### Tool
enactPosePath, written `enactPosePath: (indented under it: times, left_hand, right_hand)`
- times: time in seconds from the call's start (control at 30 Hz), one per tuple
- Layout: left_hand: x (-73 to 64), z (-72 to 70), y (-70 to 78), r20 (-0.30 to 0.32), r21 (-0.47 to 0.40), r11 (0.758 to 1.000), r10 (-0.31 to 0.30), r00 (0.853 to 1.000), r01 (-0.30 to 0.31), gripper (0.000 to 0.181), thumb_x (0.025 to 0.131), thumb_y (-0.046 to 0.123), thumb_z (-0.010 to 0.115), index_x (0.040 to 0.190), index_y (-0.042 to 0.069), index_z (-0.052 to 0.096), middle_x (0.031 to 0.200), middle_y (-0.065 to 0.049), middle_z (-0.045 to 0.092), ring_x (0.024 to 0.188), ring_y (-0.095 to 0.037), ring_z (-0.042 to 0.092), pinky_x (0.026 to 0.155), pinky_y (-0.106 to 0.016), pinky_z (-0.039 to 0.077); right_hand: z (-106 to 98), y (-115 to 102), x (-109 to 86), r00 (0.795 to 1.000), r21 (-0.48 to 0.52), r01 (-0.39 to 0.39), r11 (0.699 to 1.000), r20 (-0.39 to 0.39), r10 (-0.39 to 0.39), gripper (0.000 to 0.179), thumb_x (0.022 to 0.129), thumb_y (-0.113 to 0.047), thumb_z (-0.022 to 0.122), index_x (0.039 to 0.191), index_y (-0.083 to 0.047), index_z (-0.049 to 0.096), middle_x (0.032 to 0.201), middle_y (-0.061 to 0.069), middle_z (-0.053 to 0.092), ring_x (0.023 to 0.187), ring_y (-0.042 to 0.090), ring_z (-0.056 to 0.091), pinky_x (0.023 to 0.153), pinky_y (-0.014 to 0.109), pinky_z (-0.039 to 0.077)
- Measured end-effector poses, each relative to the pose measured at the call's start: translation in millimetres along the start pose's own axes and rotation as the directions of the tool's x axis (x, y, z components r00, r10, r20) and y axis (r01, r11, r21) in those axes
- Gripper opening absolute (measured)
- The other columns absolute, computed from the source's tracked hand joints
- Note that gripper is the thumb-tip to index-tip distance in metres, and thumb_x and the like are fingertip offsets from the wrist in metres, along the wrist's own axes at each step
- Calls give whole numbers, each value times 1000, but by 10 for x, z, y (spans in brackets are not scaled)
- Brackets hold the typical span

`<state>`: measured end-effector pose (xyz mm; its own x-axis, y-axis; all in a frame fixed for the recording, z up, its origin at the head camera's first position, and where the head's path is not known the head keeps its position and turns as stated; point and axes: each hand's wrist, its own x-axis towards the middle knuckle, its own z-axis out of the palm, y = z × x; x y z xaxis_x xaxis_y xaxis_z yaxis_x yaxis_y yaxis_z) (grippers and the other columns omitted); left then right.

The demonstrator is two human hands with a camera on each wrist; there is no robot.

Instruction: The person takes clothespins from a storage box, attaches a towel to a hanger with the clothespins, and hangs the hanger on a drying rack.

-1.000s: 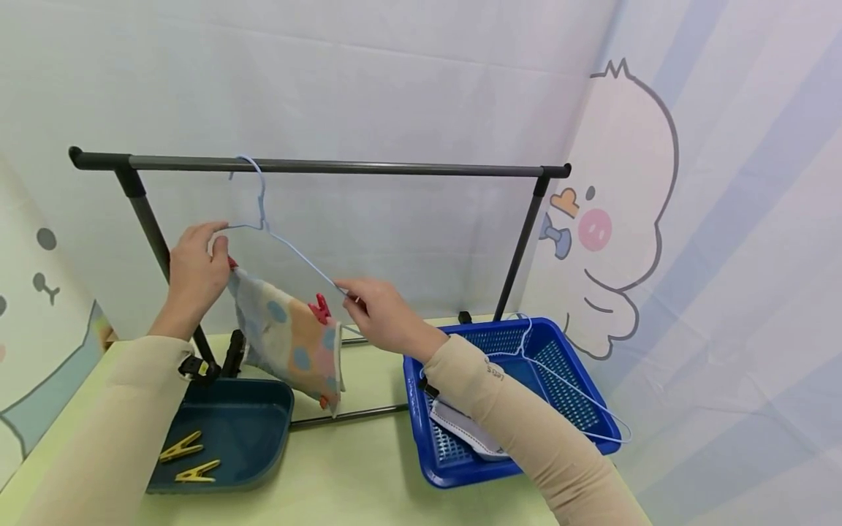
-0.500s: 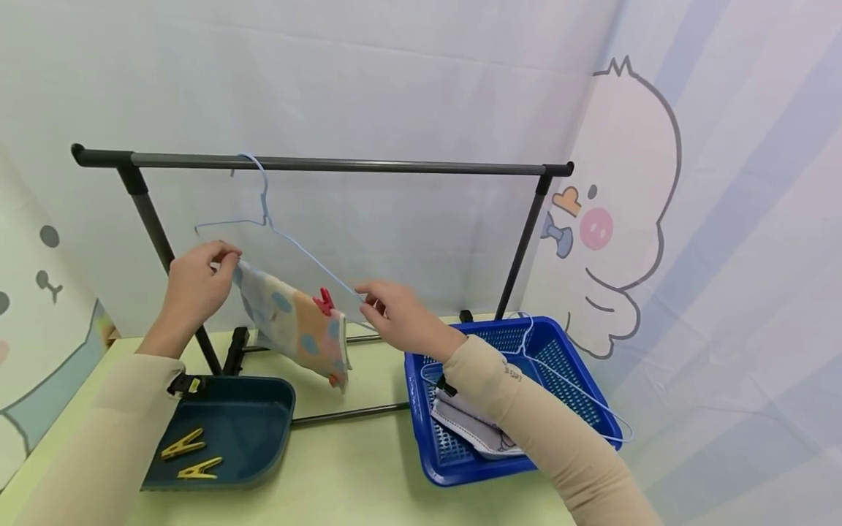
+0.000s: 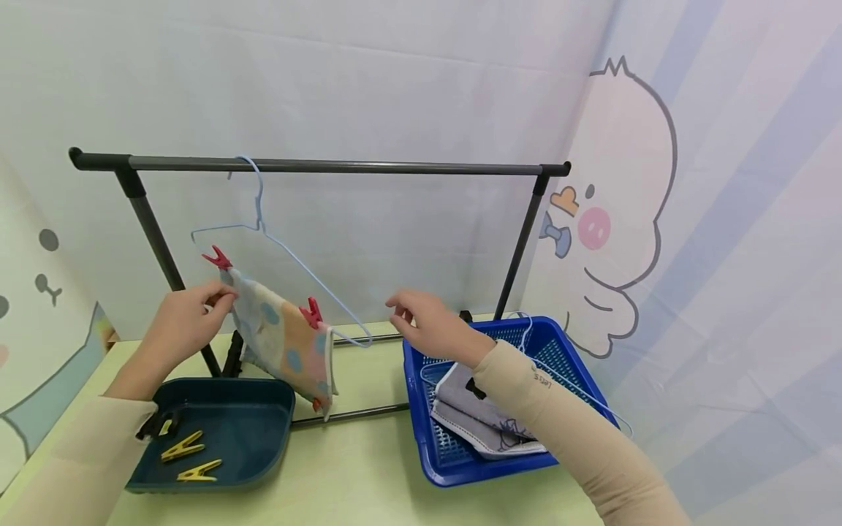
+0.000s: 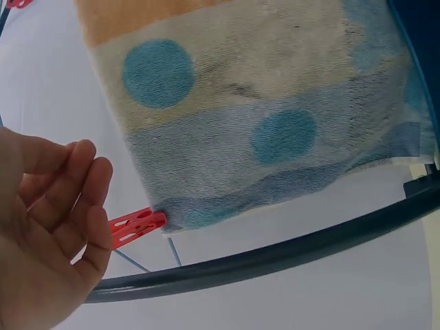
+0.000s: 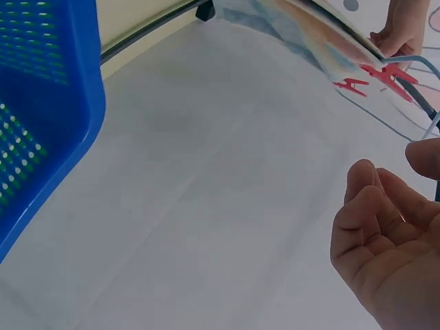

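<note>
A light blue wire hanger [image 3: 259, 201] hangs by its hook from the dark rail. Two red clothespins [image 3: 218, 258] clip a folded towel [image 3: 279, 329] with pastel stripes and blue dots to its lower bar. The towel slants down to the right. My left hand [image 3: 187, 321] is beside the towel's left edge; in the left wrist view its loosely bent fingers are apart from the cloth, near a red clothespin [image 4: 137, 225]. My right hand [image 3: 437, 325] hovers right of the hanger's end, fingers loosely bent and holding nothing.
The dark rack's rail [image 3: 395, 168] spans the back. A teal tray [image 3: 263, 453] at front left holds two yellow clothespins [image 3: 197, 471]. The blue basket [image 3: 421, 453] at right contains folded grey cloth [image 3: 483, 420] and another wire hanger [image 3: 572, 387].
My left hand has gone from the hanger's left arm down to the towel's side. My right hand has let go of the hanger and moved right. The hanger now hangs free.
</note>
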<state>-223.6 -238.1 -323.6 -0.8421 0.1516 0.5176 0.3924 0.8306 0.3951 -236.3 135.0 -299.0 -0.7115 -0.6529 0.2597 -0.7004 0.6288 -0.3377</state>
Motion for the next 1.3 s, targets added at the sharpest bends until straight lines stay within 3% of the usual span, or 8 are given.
enactPosePath:
  times: [0.13,0.27,0.43,0.57,0.83,0.97,1.17,1.3]
  left_hand:
    - [-88,25,-30,40,20,1000,20,999,-21,18,96,11,51,100,2,66,83,-10,68,69,-26,61,60,-45,50]
    - [-150,41,-71,125,34,999,17,992,-21,15,95,11,54,97,4,67,81,-7,67,66,-21,59,56,-37,47]
    - [-202,65,-118,284,33,999,-1,959,-8,16,97,14,53,90,7,66,67,2,55,55,-14,46,52,-31,38]
    - [-234,98,-148,371,22,1000,-1,928,-8,17,97,14,53,84,10,63,61,5,48,52,-12,41,51,-30,35]
    - [-288,205,-224,546,-21,1000,-6,838,21,23,96,14,53,73,14,56,58,4,40,49,-11,37,51,-27,32]
    - [-311,245,-259,604,-25,999,-10,797,32,19,95,15,54,79,12,62,62,4,47,53,-11,42,53,-28,35]
    - [-354,333,-369,698,-6,996,-60,713,90,16,94,16,58,78,12,62,62,3,48,53,-13,41,54,-30,36]
    - [-400,384,-426,725,-8,994,-72,685,113,23,93,16,59,71,13,53,57,4,39,50,-11,32,53,-29,31]
  right_hand:
    - [-30,128,-109,1000,-23,-7,1000,8,7,24,99,-18,50,119,-8,58,107,0,60,87,8,56,73,26,47]
    - [-60,243,-213,1000,-55,-8,998,23,9,21,98,-18,51,114,-9,60,103,0,60,86,9,56,73,27,48]
    - [-83,403,-326,997,-84,-39,996,62,44,21,97,-19,53,112,-8,63,96,-1,60,82,9,55,72,28,48]
    - [-110,534,-411,991,-89,-89,992,88,96,19,97,-20,54,109,-10,64,92,-4,59,79,10,53,71,29,47]
    - [-174,744,-579,979,-76,-158,984,118,166,15,96,-18,55,103,-10,66,89,-4,60,76,10,54,71,29,48]
    - [-179,851,-656,973,-78,-185,980,122,194,14,96,-17,55,100,-10,66,86,-4,61,74,10,54,69,29,48]
    - [-201,983,-775,956,-95,-246,965,143,258,14,96,-18,55,99,-11,67,86,-4,59,72,9,54,68,29,48]
    - [-224,1051,-847,947,-90,-273,958,149,284,14,96,-17,55,100,-10,67,86,-3,61,71,10,54,68,31,49]
